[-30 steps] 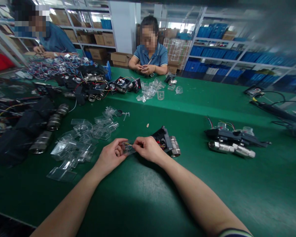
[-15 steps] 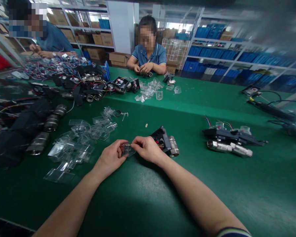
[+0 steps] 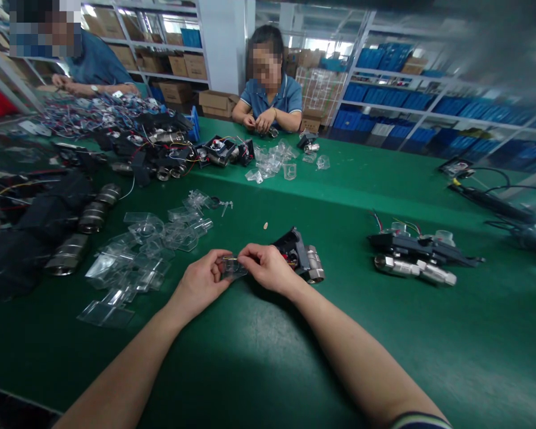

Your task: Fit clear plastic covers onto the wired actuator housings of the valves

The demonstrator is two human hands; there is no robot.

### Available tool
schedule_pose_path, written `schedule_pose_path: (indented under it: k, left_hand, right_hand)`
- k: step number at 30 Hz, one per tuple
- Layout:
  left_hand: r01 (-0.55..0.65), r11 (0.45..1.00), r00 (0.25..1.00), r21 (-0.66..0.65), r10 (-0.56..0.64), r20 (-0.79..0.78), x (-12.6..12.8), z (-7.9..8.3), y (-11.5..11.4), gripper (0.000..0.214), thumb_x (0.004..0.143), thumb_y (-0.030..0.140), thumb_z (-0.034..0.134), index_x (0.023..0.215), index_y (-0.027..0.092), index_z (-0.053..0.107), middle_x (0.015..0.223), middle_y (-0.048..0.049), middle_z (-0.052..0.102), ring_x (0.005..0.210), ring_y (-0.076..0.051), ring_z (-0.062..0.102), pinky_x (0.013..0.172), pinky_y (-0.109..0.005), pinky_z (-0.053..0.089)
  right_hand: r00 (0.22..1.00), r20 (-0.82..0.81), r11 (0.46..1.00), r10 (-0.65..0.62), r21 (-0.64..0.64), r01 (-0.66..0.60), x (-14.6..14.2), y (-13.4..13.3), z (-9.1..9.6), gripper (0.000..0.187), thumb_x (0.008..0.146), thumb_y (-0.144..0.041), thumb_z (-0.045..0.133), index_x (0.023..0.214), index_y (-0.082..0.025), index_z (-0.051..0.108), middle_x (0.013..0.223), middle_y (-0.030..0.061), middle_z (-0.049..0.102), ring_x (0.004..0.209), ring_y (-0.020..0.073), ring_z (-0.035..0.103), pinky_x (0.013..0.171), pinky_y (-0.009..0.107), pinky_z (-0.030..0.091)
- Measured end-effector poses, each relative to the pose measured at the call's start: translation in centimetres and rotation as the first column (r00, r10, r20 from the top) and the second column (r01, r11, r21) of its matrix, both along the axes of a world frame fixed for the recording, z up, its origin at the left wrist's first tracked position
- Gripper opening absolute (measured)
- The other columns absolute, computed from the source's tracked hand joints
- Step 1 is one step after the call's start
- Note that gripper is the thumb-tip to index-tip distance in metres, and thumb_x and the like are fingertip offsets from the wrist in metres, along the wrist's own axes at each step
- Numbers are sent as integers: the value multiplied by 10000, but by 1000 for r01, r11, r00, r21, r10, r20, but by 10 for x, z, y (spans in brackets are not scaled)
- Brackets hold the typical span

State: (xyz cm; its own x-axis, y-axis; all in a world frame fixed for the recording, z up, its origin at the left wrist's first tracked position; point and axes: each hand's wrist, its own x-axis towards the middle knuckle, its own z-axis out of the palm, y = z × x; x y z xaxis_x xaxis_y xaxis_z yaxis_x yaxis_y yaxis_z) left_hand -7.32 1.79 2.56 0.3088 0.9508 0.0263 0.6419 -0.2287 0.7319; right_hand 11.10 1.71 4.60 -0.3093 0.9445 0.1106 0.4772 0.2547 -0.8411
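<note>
Between my two hands is a small clear plastic piece (image 3: 233,268), just above the green table (image 3: 250,369). My left hand (image 3: 204,277) pinches its left side, thumb below and fingers above. At its right edge, my right hand (image 3: 268,268) has thumb and fingertips closed on it; the fingertips partly hide it. Right behind my right hand lies a black housing (image 3: 300,253) with wires inside and a ribbed metal fitting (image 3: 314,264) on its right side. To the left of my left hand spreads a pile of clear plastic pieces (image 3: 136,256).
Black assemblies with metal fittings (image 3: 67,253) crowd the left side. Another black assembly (image 3: 424,247) lies at right, and black cables (image 3: 495,196) at far right. Across the table a co-worker (image 3: 270,95) handles a part beside more clear pieces (image 3: 274,161); another person (image 3: 98,65) works far left.
My hands stay nearly in place, and the clear plastic piece between them shows slightly more of its face. The view has shifted a little.
</note>
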Motion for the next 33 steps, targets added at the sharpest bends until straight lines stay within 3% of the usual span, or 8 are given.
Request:
schedule_pose_path:
  k: [19,28,33]
  left_hand:
    - [-22,999,995,-42,26,94,4,9,-2,371,642,356,666,961,197,564,545,85,525,468,-111,504,489,-226,402]
    - [-15,1000,999,-16,16,30,2,3,-1,380,674,352,661,1006,199,560,593,72,547,499,-117,522,518,-236,419]
    - [-13,999,995,-49,18,97,6,8,-3,385,660,364,676,984,191,561,590,72,548,493,-113,517,503,-228,419]
  right_hand:
    - [997,71,999,-34,12,33,-2,-1,1,153,841,-183,520,741,-161,633,594,-38,547,559,87,467,544,195,305]
    - [996,-85,999,-13,-44,9,0,1,-2,154,828,-187,514,772,-143,650,662,-16,595,611,93,503,575,194,360]
    - [982,-189,997,1,-78,-16,0,3,-5,134,822,-185,525,773,-134,639,639,-27,562,589,80,472,554,184,358]
